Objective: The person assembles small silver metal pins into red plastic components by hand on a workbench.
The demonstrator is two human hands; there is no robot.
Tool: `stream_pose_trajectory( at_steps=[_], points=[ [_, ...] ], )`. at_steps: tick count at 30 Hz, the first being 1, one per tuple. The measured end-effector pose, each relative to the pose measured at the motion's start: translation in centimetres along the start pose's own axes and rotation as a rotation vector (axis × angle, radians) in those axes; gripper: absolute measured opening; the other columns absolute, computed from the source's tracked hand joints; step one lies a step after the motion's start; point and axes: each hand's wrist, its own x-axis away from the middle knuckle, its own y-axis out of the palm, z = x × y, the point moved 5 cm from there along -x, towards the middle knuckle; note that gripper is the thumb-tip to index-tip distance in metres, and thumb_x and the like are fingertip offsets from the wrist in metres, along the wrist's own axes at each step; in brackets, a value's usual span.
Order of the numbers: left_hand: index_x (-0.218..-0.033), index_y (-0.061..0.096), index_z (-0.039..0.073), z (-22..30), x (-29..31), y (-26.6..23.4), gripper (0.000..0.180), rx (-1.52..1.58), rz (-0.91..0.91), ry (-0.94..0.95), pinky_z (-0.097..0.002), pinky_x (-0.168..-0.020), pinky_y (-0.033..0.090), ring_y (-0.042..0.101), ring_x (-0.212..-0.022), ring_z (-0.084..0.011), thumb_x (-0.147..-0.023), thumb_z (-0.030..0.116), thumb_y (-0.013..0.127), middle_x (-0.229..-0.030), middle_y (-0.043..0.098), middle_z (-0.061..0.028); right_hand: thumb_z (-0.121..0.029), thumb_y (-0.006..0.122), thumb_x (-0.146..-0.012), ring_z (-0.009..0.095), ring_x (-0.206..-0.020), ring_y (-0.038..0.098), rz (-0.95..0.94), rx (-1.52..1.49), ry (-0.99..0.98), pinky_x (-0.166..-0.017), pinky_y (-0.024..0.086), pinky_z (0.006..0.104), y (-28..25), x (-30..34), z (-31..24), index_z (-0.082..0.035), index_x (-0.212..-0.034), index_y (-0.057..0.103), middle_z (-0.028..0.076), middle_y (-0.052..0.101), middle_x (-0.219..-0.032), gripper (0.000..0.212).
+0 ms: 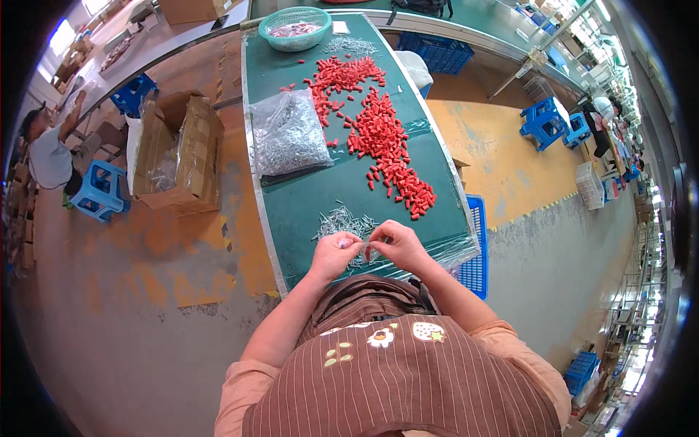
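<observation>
My left hand point(337, 253) and my right hand point(397, 245) meet at the near end of the green table, fingertips pinched together. Between them is a small clear plastic bag point(365, 247) with something red at its lower part; its details are too small to make out. Just beyond my hands lies a loose pile of silvery screws point(341, 221), partly hidden by my fingers. Farther up the table spreads a long heap of small red plastic plugs point(380, 135). To its left, a large clear bag point(287, 135) is full of more small metal pieces.
A green basket point(293, 16) with small bags stands at the far left corner, near another screw pile point(351, 46). A blue crate point(475, 244) sits beside the table's right edge. On the left floor are an open cardboard box point(182, 156), blue stools point(102, 191) and a seated person point(51, 156).
</observation>
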Motion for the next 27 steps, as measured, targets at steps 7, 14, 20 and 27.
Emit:
stream_pose_trajectory(
  at_steps=[7,14,20,27],
  points=[
    [-0.084,0.065,0.002,0.3,-0.3,0.6,0.008,0.19,-0.002,-0.042,-0.0169,-0.052,0.035,0.044,-0.059,-0.0006,-0.08,0.009,0.065,-0.066,0.053,0.0079,-0.001,0.061,-0.078,0.011,-0.079,0.06,0.069,-0.3,0.152,-0.072,0.049,0.0258,-0.6,0.3,2.5,0.0,-0.092,0.061,0.007,0.063,-0.086,0.015],
    [-0.084,0.065,0.003,1.2,-0.5,0.9,0.007,0.259,-0.006,-0.035,-0.0168,-0.048,0.033,0.042,-0.054,-0.0004,-0.08,0.009,0.065,-0.064,0.053,0.0081,0.0,0.06,-0.078,0.011,-0.084,0.06,0.102,-0.379,0.176,-0.076,0.049,0.026,-0.4,0.4,3.3,-0.001,-0.099,0.058,0.006,0.063,-0.089,0.021],
    [-0.084,0.065,0.002,1.3,0.5,0.6,0.008,0.27,-0.036,-0.06,-0.0168,-0.049,0.036,0.046,-0.055,-0.0017,-0.08,0.009,0.066,-0.067,0.058,0.0046,0.0,0.059,-0.08,0.011,-0.081,0.06,0.033,-0.364,0.142,-0.073,0.05,0.026,0.8,0.5,1.0,0.001,-0.099,0.057,0.006,0.062,-0.088,0.019],
    [-0.084,0.065,0.0,1.2,-0.1,2.4,0.009,0.257,-0.097,0.023,-0.0173,-0.058,0.042,0.051,-0.064,-0.003,-0.081,0.008,0.066,-0.074,0.062,0.0015,-0.001,0.062,-0.08,0.01,-0.08,0.06,0.043,-0.386,0.166,-0.071,0.05,0.0256,0.4,1.5,2.1,0.001,-0.097,0.057,0.006,0.062,-0.086,0.018]
  ],
)
